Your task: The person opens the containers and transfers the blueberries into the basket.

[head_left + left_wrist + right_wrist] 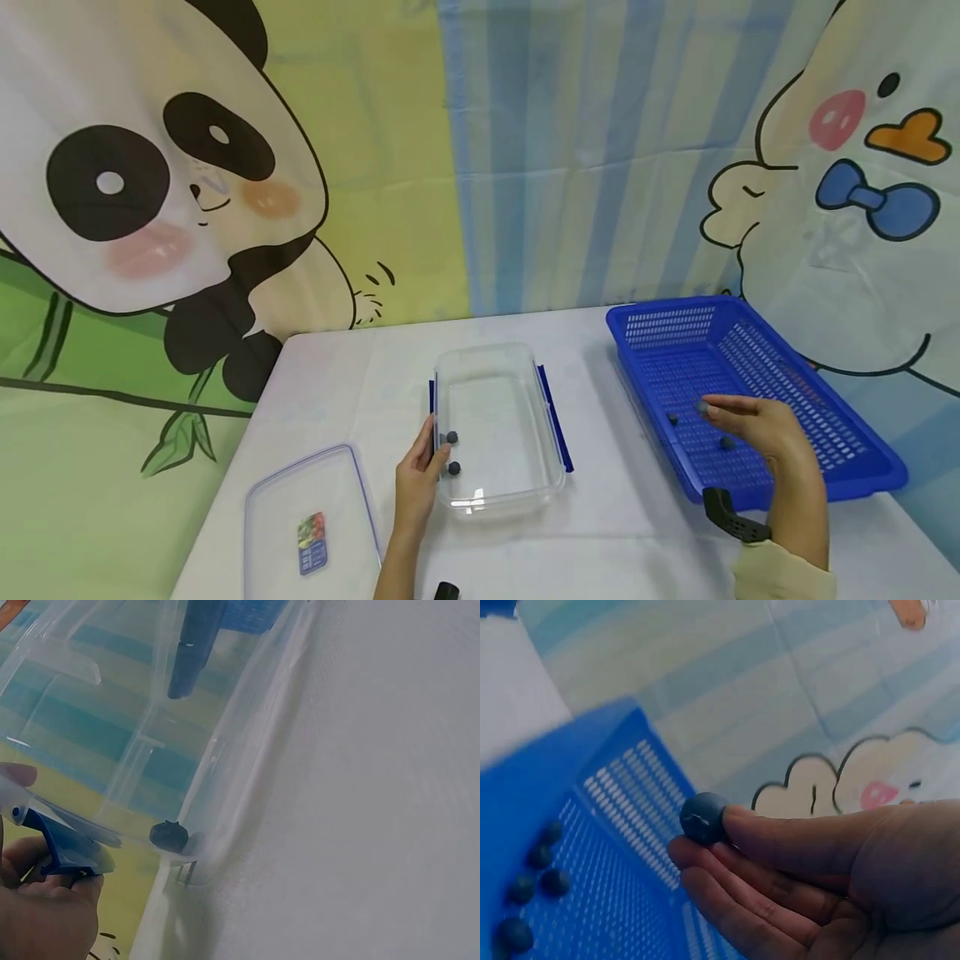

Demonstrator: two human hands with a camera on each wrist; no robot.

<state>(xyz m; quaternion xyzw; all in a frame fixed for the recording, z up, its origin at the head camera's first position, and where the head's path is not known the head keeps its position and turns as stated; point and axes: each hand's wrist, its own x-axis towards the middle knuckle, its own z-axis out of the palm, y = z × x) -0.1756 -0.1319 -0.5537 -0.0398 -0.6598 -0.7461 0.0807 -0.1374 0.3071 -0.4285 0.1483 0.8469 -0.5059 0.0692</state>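
Note:
My right hand (pixel 765 429) pinches a blueberry (pixel 703 818) between thumb and fingertips, over the blue plastic basket (pixel 675 454). Inside the basket lie several more blueberries (pixel 555 883), close to its left wall. My left hand (pixel 420 479) grips the left side of a clear plastic container (pixel 498 433), thumb at the rim and fingers under a blue side latch (pixel 64 840). Two blueberries (pixel 453 468) show in the container along its left wall, near my thumb. The left wrist view catches one dark blueberry (pixel 169 836) through the clear wall.
A clear lid (pixel 281 517) with a bluish edge and a colourful label (pixel 312 542) lies at the front left of the white table (pixel 592 533). A second blue latch (pixel 555 421) sticks out on the container's right side. Behind the table hangs a cartoon-printed curtain (pixel 540 167).

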